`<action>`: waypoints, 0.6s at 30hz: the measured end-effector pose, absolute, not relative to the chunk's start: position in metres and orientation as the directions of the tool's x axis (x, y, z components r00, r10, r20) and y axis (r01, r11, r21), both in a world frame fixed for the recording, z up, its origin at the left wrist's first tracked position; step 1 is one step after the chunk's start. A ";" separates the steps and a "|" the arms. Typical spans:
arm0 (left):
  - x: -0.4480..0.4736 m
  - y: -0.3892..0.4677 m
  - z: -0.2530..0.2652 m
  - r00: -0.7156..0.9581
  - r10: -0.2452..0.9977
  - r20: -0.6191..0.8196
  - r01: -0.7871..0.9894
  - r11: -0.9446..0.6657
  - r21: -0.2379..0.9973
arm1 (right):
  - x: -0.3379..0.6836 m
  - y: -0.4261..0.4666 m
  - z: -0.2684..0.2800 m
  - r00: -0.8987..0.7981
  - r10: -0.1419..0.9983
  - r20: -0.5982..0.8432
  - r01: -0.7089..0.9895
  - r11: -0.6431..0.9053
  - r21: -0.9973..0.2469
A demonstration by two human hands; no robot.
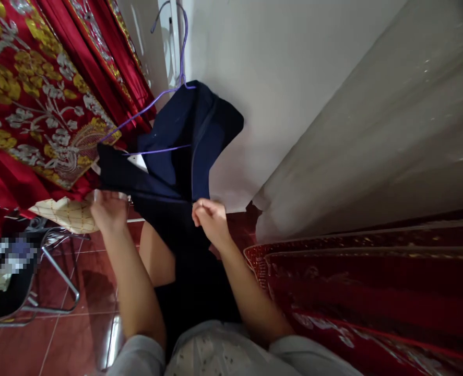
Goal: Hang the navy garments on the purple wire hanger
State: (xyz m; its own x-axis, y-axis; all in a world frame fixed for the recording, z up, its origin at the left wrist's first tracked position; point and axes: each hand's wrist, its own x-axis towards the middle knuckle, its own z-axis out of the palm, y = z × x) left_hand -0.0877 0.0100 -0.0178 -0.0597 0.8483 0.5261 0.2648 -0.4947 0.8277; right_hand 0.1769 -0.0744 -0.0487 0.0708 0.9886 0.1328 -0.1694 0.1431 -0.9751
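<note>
A dark navy garment with an open front (164,122) hangs from a purple wire hanger (182,47). Its lower part looks almost black, so its exact kind is unclear. My right hand (212,219) is closed in a pinch on the garment's front edge, below the neck opening. Just under the garment's left shoulder is my left hand (111,211), fingers up and somewhat apart, slightly blurred. It seems to hold nothing, though whether it touches the cloth is hard to see.
Red curtains with gold and silver flowers (39,78) hang at the left. A metal-framed chair (61,277) with items on its seat stands at lower left. Pale drapery (352,141) and red embroidered cloth (364,292) fill the right. Behind the garment is a white wall (262,68).
</note>
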 end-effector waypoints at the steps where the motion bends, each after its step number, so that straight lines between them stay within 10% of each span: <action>1: -0.080 -0.001 -0.037 -0.127 0.862 0.491 0.220 -0.458 0.861 | 0.174 -0.081 -0.057 0.103 0.991 0.085 -0.199 0.104 -0.974; 7: -0.018 -0.048 -0.066 -0.334 0.900 0.281 0.001 -0.298 0.955 | 0.182 -0.083 -0.075 0.191 0.977 0.096 -0.194 0.133 -0.972; 12: 0.020 -0.077 -0.021 -0.180 0.899 0.399 -0.074 -0.417 0.906 | 0.171 -0.084 -0.056 0.008 0.932 0.362 -0.049 0.362 -0.931; 18: 0.037 -0.072 0.005 -0.009 0.796 0.605 0.158 -0.596 0.787 | 0.164 -0.067 -0.022 -0.099 0.932 0.350 -0.105 0.340 -0.935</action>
